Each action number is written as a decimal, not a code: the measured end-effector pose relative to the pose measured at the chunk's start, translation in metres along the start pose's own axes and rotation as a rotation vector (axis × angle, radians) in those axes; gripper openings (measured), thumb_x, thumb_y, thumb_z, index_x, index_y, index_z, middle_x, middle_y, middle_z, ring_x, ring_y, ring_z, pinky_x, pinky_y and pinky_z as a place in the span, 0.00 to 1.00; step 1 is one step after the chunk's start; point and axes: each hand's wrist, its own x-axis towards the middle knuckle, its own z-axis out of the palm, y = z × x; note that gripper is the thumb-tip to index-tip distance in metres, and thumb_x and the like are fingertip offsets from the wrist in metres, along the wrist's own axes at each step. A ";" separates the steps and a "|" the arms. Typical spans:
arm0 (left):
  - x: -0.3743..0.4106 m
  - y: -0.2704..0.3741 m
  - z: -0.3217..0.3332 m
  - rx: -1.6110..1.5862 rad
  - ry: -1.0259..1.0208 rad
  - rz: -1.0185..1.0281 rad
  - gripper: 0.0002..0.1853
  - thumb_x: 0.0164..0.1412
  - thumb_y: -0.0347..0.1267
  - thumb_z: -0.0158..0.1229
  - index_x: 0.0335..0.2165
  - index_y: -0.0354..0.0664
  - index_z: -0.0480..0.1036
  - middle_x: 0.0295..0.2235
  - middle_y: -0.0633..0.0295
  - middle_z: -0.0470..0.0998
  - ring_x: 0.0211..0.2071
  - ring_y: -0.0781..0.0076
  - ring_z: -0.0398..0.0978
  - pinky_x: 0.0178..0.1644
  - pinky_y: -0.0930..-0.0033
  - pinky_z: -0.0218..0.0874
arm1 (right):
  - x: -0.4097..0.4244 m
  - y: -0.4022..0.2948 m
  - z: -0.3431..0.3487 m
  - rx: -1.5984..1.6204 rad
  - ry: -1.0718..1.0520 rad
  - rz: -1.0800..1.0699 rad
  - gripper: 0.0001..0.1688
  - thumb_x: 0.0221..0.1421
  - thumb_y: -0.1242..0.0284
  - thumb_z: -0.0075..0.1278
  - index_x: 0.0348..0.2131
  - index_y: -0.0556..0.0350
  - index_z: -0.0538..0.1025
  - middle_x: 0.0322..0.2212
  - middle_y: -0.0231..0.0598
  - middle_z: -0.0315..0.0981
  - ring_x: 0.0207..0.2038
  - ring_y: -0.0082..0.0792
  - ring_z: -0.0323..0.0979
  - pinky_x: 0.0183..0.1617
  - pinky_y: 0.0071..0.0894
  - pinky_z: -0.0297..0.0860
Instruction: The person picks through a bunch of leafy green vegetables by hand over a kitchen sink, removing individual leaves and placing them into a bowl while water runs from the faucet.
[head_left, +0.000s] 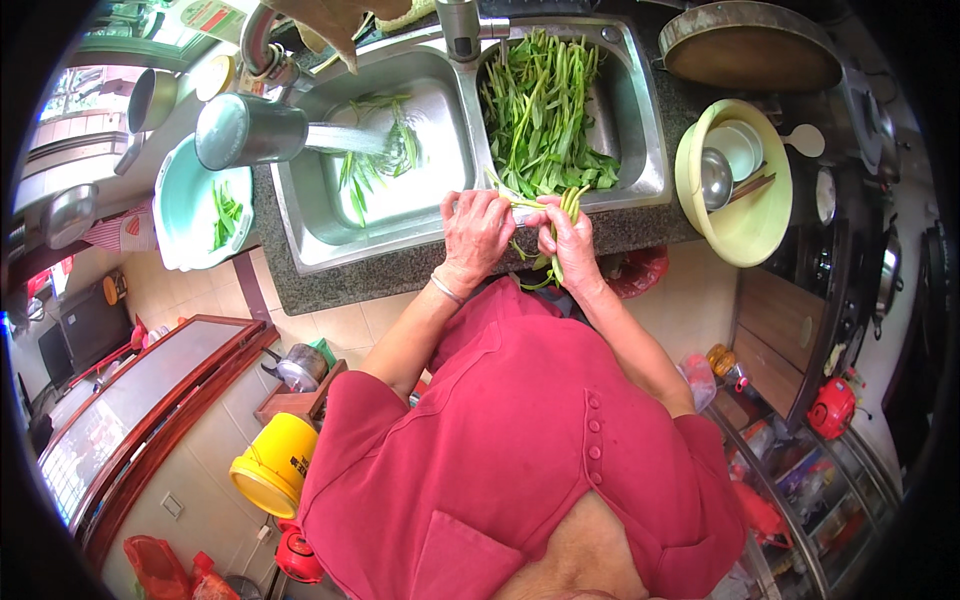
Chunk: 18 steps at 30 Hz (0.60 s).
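In front of my body, at the sink's front edge, my right hand (568, 240) is closed around a small bunch of green leafy-vegetable stems (571, 201). My left hand (478, 231), with a bracelet at the wrist, curls its fingers on a stem that runs across to the right hand. Its fingertips are partly hidden. A large heap of long-stemmed leafy greens (536, 112) fills much of the right sink basin (634, 142). Water runs from a faucet head (251, 131) into the left basin (442, 195), where a few loose leaves (405, 146) lie.
A pale blue-green basin (169, 217) with some cut greens stands left of the sink. At the right sits a yellow basin (697, 210) holding bowls and chopsticks, below a large round pan or lid (750, 49). A dark granite counter edge (352, 289) runs in front; a red plastic bag (637, 271) hangs below.
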 end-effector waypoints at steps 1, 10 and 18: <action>0.000 0.000 0.000 0.003 0.016 -0.001 0.10 0.47 0.31 0.63 0.32 0.48 0.74 0.35 0.68 0.75 0.40 0.68 0.71 0.52 0.57 0.51 | 0.000 0.000 0.002 -0.005 0.000 0.001 0.13 0.61 0.72 0.46 0.44 0.59 0.70 0.27 0.42 0.76 0.15 0.16 0.57 0.18 0.17 0.55; -0.006 -0.002 0.009 -0.065 0.091 -0.061 0.10 0.45 0.29 0.61 0.30 0.47 0.72 0.33 0.65 0.74 0.38 0.65 0.71 0.52 0.57 0.52 | -0.006 -0.002 0.008 -0.036 -0.037 -0.053 0.12 0.62 0.72 0.45 0.43 0.61 0.70 0.27 0.41 0.77 0.15 0.14 0.57 0.19 0.16 0.56; -0.005 -0.030 0.004 -0.352 0.184 -0.234 0.08 0.44 0.26 0.58 0.27 0.43 0.69 0.28 0.62 0.73 0.33 0.64 0.71 0.46 0.61 0.56 | -0.017 -0.008 0.012 -0.303 -0.065 -0.244 0.10 0.63 0.73 0.44 0.42 0.58 0.72 0.27 0.36 0.79 0.19 0.12 0.58 0.23 0.15 0.58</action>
